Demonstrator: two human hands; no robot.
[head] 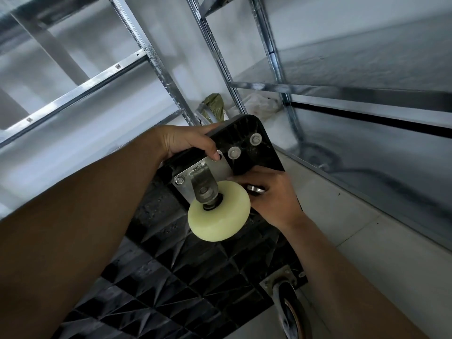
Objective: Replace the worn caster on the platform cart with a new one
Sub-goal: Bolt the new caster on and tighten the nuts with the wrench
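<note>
The black platform cart point(186, 265) stands tipped up, its ribbed underside facing me. A caster with a pale yellow wheel point(219, 211) and a metal mounting plate point(220, 167) sits against the cart's upper corner. My left hand point(188, 140) grips that corner's edge, thumb pressing the plate beside an empty bolt hole. Two bolts with washers point(234, 152) show in the corner; a nut point(179, 180) sits on the plate's lower left. My right hand point(274, 194) holds the plate's right side, with a shiny metal piece point(255, 188) among its fingers. A worn dark caster point(289, 311) sits at the cart's lower right.
Galvanised steel shelving uprights and rails point(212, 52) stand close behind the cart, on the left and right. A green bag point(215, 107) and a white bag point(261, 104) lie on the floor by the wall. Pale tiled floor point(362, 228) runs to the right.
</note>
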